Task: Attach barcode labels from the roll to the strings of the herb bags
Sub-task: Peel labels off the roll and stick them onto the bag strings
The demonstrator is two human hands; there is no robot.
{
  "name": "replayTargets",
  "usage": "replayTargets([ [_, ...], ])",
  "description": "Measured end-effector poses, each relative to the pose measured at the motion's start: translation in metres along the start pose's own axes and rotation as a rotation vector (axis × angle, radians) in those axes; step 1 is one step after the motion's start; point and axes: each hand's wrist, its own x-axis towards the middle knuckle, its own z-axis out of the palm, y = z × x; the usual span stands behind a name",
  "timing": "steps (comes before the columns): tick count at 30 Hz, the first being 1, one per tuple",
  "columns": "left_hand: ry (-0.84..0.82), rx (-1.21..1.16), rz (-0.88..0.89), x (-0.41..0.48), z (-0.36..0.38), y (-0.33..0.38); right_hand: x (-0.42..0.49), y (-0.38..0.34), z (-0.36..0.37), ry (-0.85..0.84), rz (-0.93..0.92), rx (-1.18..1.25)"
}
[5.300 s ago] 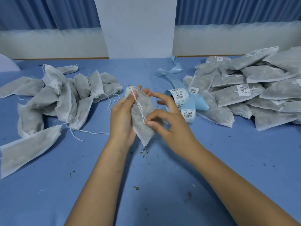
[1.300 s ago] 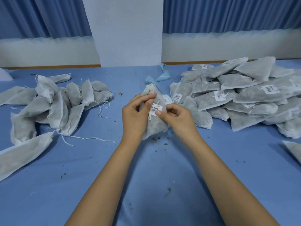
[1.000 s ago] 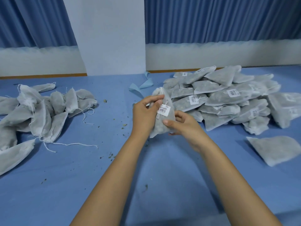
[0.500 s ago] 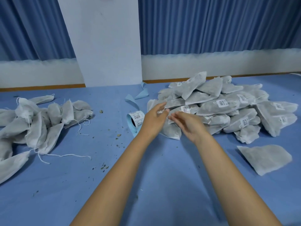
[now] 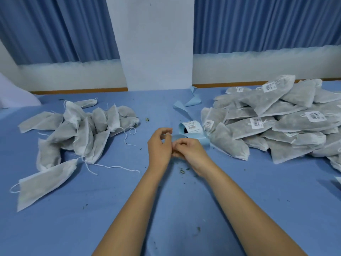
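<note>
The label roll [image 5: 191, 126], white barcode labels on pale blue backing, lies on the blue table [image 5: 166, 209] just left of the labelled pile. Its loose blue strip [image 5: 198, 139] runs from the roll toward my hands. My left hand [image 5: 159, 145] pinches the end of that strip between thumb and fingers. My right hand [image 5: 189, 151], fingers curled, pinches at the same strip end right beside the left; motion blur hides whether a label is lifted. Neither hand holds a herb bag.
A heap of unlabelled grey herb bags [image 5: 79, 130] with loose white strings lies to the left. Labelled bags [image 5: 276, 124] are piled on the right. Spent blue backing [image 5: 192, 100] trails toward a white pillar [image 5: 156, 43]. Herb crumbs [image 5: 182, 170] dot the cloth.
The bag I was labelling went onto the right pile and both hands let go of it. They pulled back to the roll and took hold of its strip; my view swung left.
</note>
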Motion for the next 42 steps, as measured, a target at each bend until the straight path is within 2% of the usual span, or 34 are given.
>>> replayTargets([
  [4, 0.109, 0.065, -0.051, 0.032, -0.036, -0.021, 0.003, 0.009, 0.014, 0.011, 0.012, -0.135],
  [9, 0.264, 0.673, 0.048, 0.078, -0.073, -0.047, -0.003, 0.006, 0.009, 0.0, -0.016, -0.216],
  [11, 0.234, 0.922, 0.099, 0.096, -0.083, -0.054, -0.005, 0.002, 0.007, 0.002, -0.032, -0.188],
  [13, 0.108, 1.125, 0.058, 0.111, -0.089, -0.061, -0.006, -0.001, 0.008, -0.008, -0.042, -0.16],
  [15, 0.034, 1.228, -0.014, 0.12, -0.091, -0.07, -0.008, -0.003, 0.009, -0.039, -0.058, -0.144],
  [17, 0.059, 1.258, -0.014, 0.122, -0.092, -0.072, -0.01, -0.004, 0.009, -0.079, -0.069, -0.139],
  [19, 0.141, 1.185, 0.022, 0.122, -0.091, -0.069, -0.011, -0.003, 0.009, -0.097, -0.077, -0.136],
  [22, 0.251, 0.761, 0.132, 0.102, -0.077, -0.049, -0.011, -0.003, 0.009, -0.068, -0.111, -0.107],
  [24, 0.209, 0.433, 0.151, 0.075, -0.059, -0.032, -0.013, -0.004, 0.01, -0.011, -0.167, -0.109],
  [27, 0.076, 0.201, 0.081, 0.036, -0.035, -0.008, -0.016, -0.004, 0.011, 0.055, -0.226, -0.106],
  [32, -0.088, -0.032, 0.039, 0.001, -0.022, 0.013, -0.02, -0.005, 0.011, 0.15, -0.295, -0.168],
  [37, -0.178, -0.134, 0.09, -0.012, -0.03, 0.013, -0.017, -0.003, 0.009, 0.209, -0.315, -0.19],
  [42, -0.242, -0.18, 0.217, -0.011, -0.033, 0.015, -0.015, -0.005, 0.002, 0.128, -0.287, -0.031],
])
